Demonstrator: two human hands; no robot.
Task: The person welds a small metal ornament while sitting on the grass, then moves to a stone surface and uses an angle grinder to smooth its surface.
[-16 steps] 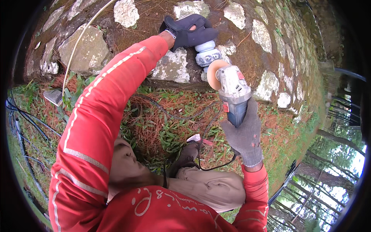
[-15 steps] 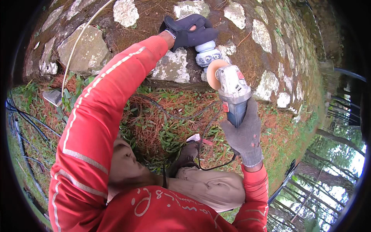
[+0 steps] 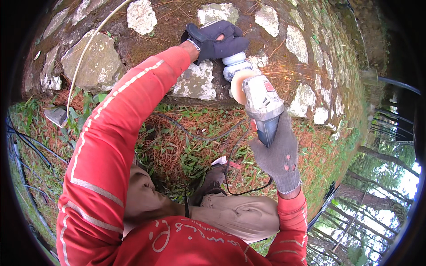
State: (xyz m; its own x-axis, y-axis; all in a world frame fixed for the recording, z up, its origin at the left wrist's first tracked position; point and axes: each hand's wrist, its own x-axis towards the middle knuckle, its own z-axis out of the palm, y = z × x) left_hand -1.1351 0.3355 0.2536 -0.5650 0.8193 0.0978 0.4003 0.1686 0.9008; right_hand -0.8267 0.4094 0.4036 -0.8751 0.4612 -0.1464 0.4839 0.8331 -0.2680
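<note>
My right hand (image 3: 280, 155), in a grey knit glove with small holes, grips the body of an angle grinder (image 3: 263, 98). The grinder's round tan disc (image 3: 238, 87) meets the lower side of a whitish-grey ribbed metal fitting (image 3: 236, 66), which looks like a pipe piece. Orange sparks (image 3: 288, 71) spray to the right from there. Above, my left hand (image 3: 219, 41), in a dark padded glove, is closed over the fitting's upper end and holds it against the stone wall. The palm side and the covered end of the fitting are hidden.
The mossy stone wall (image 3: 195, 84) spans the far side. A black cord (image 3: 208, 138) trails over grass and pine needles towards my boot (image 3: 207, 182). On the left, a pale hose (image 3: 86, 48) crosses the wall above dark cables (image 3: 33, 142). Trees stand at right.
Sparks now fly to the right from the grinder, where none showed before. The disc has shifted slightly left and up against the fitting. My left hand keeps its hold.
</note>
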